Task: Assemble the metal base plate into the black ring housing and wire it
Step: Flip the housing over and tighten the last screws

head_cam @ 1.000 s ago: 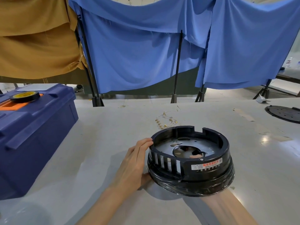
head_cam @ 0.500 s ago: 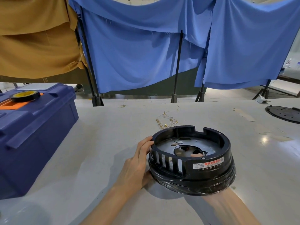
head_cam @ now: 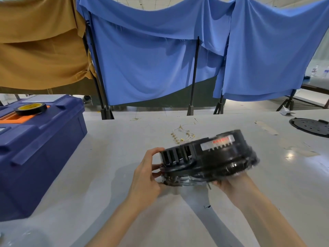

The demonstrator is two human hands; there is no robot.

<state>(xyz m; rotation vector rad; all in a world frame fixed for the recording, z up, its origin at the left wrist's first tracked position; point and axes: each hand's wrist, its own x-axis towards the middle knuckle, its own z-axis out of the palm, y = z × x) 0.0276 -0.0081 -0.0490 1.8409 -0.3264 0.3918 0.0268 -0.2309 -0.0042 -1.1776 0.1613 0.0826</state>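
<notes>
The pale grey counter carries everything, with a big dark-blue plastic toolbox along its left edge. The slotted black ring housing of moulded plastic is held off the counter, above the middle of its near edge. It is tilted so that its side wall and white-and-red label face the camera. Motion smears it, and the metal base plate cannot be seen from this side. A flat black perforated disc lies at the far right edge. The left grip is clenched on the housing's slotted left wall, fingers curled onto it. The right grip props the lower right flange from beneath, its fingers hidden, so I cannot tell whether they curl round it. The housing looks rigid and fairly light, though a plate inside would add weight low down. Its glossy flange seems slippery, so the ribbed slots and top rim are likely the surest holds, one grip on each side. A tangle of thin white wires with brass terminals lies just behind it, flimsy and easily snagged. A black tape roll with a yellow core sits on the toolbox.
</notes>
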